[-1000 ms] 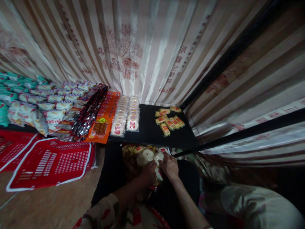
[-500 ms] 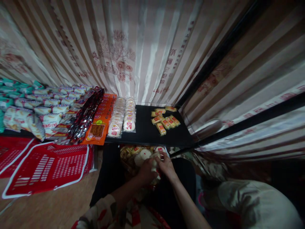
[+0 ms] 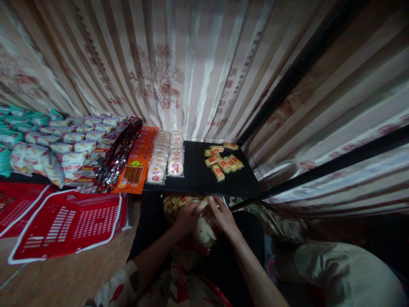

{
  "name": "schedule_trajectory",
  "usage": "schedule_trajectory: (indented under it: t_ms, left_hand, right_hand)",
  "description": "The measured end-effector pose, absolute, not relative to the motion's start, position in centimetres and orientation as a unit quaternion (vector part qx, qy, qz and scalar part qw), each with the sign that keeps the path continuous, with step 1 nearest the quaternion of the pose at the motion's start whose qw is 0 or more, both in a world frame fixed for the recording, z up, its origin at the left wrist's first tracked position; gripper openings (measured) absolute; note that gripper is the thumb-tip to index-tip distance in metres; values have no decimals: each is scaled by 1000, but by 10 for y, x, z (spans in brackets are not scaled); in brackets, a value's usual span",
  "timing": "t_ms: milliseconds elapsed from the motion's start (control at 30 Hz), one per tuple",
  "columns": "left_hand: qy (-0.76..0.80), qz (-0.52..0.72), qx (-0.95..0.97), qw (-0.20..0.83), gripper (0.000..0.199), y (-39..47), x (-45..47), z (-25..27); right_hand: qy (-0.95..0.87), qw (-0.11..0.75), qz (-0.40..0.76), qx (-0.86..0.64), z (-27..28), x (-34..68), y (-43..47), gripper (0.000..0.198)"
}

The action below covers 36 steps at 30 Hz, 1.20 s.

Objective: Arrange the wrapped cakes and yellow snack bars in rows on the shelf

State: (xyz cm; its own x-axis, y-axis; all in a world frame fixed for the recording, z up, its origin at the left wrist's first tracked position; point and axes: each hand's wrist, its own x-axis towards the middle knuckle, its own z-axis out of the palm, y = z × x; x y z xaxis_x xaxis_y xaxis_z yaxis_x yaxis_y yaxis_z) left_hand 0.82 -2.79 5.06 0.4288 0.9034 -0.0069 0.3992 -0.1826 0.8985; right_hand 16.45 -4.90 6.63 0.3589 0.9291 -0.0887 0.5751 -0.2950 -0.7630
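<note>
hands (image 3: 204,215) in snack bag (image 3: 179,204), black shelf (image 3: 194,177)

Before me: black shelf (image 3: 198,177) bore small yellow wrapped snack bars (image 3: 223,160), round white cake packs (image 3: 168,155), orange flat packets (image 3: 137,164); red plastic baskets (image 3: 68,221) stood left.

both hands, left hand (image 3: 185,217) beside right hand (image 3: 223,215), are sitting in the snack bag (image 3: 201,230), near of the shelf (image 3: 198,179); baskets (image 3: 68,221) are lying left.

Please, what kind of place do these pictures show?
Probably a small shop or snack stall. Packaged snacks lie in neat rows on a black shelf, red shopping baskets are stacked beside it, and both hands handle a bag of wrapped snacks below.
</note>
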Motion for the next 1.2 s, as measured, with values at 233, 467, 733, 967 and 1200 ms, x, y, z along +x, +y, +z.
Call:
schedule_trajectory:
  t_ms: [233, 467, 733, 967, 1200]
  left_hand:
    - [466, 244, 706, 474, 27, 3, -22, 64]
    - [421, 132, 713, 544, 31, 33, -49, 86]
    - [516, 279, 617, 524, 29, 46, -48, 83]
    - [565, 430, 577, 403, 48, 33, -35, 53]
    - [566, 408, 671, 249, 49, 27, -29, 44]
  right_hand:
    - [-616, 294, 222, -696, 70, 156, -29, 45]
    - [-720, 225, 215, -621, 87, 146, -15, 50]
    - [-624, 297, 393, -606, 73, 135, 9, 34]
    - [-617, 269, 325, -664, 70, 116, 36, 30]
    - [-618, 237, 282, -695, 71, 101, 61, 23]
